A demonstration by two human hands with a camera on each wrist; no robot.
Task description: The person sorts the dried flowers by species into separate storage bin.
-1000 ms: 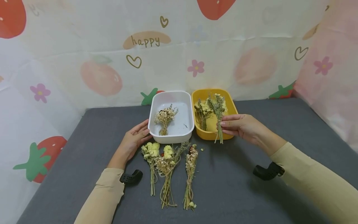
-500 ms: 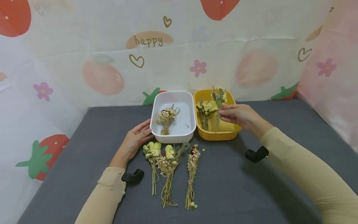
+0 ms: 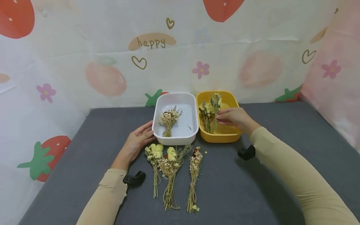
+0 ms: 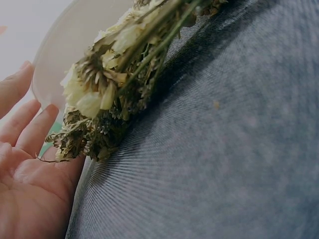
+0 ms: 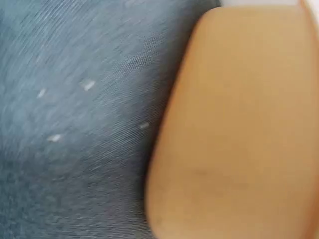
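At the left side of the white plastic bin (image 3: 177, 141), my left hand (image 3: 135, 142) rests with relaxed, extended fingers touching its wall. My right hand (image 3: 236, 119) pinches a small dried flower bouquet (image 3: 216, 103) by its stems, inside the yellow plastic bin (image 3: 220, 138). Another pale-yellow dried bouquet (image 3: 206, 114) lies in that bin, left of the held one. A cream-coloured bouquet (image 3: 169, 118) lies in the white bin. The left wrist view has yellow blossoms (image 4: 94, 94) close to the left palm (image 4: 30, 189). The right wrist view shows only the yellow bin's outer wall (image 5: 234, 124) and cloth, no hand.
In front of the bins, dried bouquets lie on the dark grey cloth (image 3: 225, 187): a yellow one (image 3: 154, 153), a fuller mixed one (image 3: 170, 168) and a slim one (image 3: 194, 165). Small petal bits (image 3: 206, 152) are scattered nearby. A printed curtain (image 3: 225, 47) hangs behind the bins.
My right hand has carried its bouquet from above the yellow bin's front right, leftward and down into the bin beside the other bouquet. The left hand stays at the white bin.
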